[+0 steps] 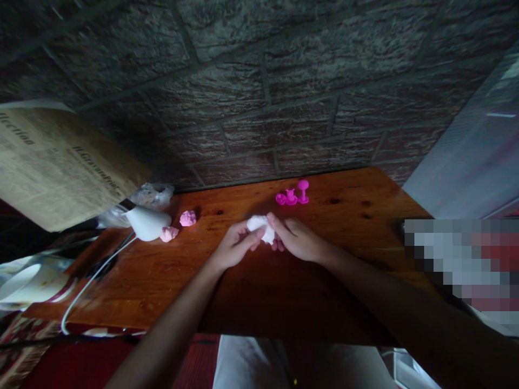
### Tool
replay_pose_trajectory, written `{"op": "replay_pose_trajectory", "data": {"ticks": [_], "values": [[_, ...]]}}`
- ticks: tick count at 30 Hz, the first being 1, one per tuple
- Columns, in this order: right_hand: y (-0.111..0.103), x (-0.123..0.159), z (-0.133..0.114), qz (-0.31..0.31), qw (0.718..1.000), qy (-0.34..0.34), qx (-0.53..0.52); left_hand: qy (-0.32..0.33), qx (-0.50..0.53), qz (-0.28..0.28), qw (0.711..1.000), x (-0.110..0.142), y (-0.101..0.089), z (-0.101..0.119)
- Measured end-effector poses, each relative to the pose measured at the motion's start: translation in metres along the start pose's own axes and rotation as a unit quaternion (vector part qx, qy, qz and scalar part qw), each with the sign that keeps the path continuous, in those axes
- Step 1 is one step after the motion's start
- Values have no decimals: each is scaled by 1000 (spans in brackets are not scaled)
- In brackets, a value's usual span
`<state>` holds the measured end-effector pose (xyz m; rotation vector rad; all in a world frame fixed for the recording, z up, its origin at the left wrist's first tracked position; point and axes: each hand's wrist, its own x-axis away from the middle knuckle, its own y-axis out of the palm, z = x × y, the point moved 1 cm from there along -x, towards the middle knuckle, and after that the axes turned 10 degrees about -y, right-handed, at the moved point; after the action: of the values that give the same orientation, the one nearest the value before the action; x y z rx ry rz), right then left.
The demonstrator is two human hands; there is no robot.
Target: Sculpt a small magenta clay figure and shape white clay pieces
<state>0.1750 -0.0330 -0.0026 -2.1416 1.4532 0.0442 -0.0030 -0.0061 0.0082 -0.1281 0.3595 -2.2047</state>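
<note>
Over the middle of the wooden table, a soft white lump (261,226) that looks like modelling clay is held between both hands. My left hand (237,246) grips it from the left, thumb across its front. From the other side my right hand (298,237) pinches it, thumb on top and fingers curled beneath. Beyond the hands, near the wall, stand small bright magenta moulded shapes (291,196), one of them a ball on a stem. To the left lie a pink crumbly lump (188,218) and a paler pink lump (169,233).
A white rounded device (149,222) with a white cable (95,278) sits on the left of the wooden table (162,286). Behind it are crumpled clear plastic (154,195) and a printed brown paper bag (60,162). A white cup (34,283) lies tipped at far left. A stone-patterned wall (243,108) backs the table.
</note>
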Motion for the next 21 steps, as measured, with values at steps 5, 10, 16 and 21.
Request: {"op": "replay_pose_trajectory", "data": {"ticks": [5, 10, 16, 21], "values": [[0, -1, -3, 7, 1000, -17, -16, -40, 16, -29, 999, 1, 0, -7], [3, -1, -2, -1, 999, -11, -37, -58, 7, -31, 998, 1, -3, -13], [2, -2, -3, 0, 998, 12, -62, -54, 6, -31, 998, 3, -2, -8], [4, -2, -4, 8, 995, 9, -96, -30, 55, -13, 998, 2, -2, -11]]}}
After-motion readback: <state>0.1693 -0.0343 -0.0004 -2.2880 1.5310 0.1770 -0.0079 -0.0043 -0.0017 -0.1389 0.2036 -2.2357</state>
